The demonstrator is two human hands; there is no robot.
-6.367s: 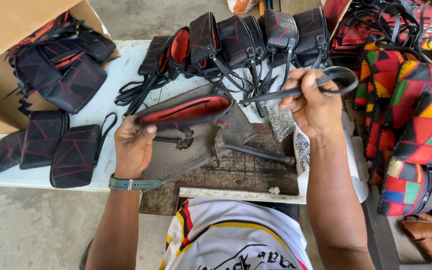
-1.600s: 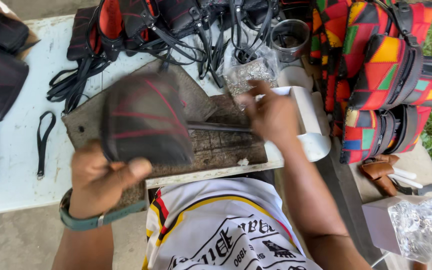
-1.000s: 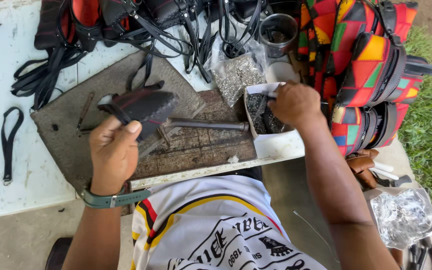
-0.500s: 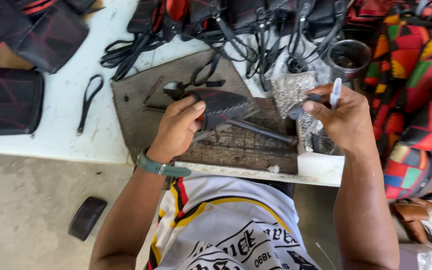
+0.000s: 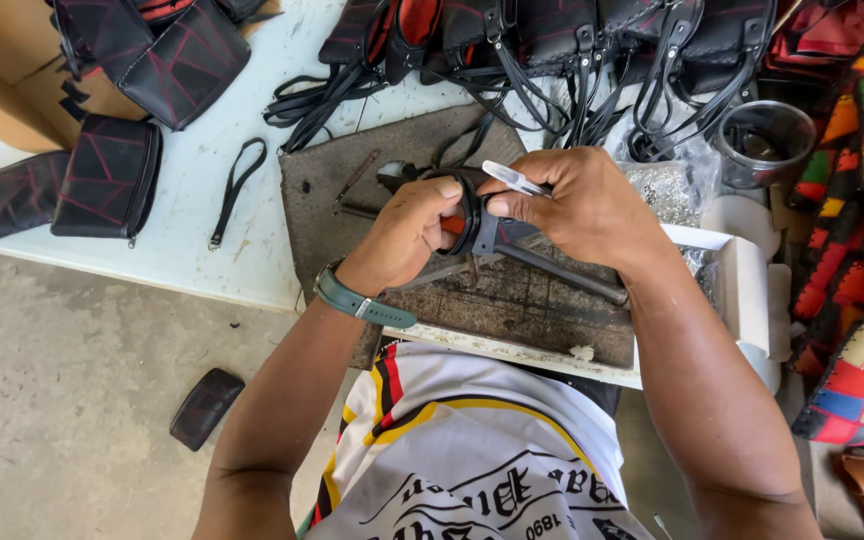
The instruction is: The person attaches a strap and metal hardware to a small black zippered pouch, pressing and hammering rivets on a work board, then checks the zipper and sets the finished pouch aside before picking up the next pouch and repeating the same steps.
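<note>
Both hands have met, left hand [image 5: 407,232] and right hand [image 5: 577,205] clamped on a half-hidden black pouch [image 5: 472,215].

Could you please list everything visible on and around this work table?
black bag: one, black with red inside, held over the board
white tool: one, in the right hand
work board: one, dark, worn, table middle
finished bags: several, black, table's far edge
quilted pouches: several, black with red stitching, left
loose strap: one, black, on the table
clear cup: one, right
patchwork bags: several, multicoloured, far right
left hand: one, green wristband, gripping the bag
right hand: one, fingers on the bag
</note>
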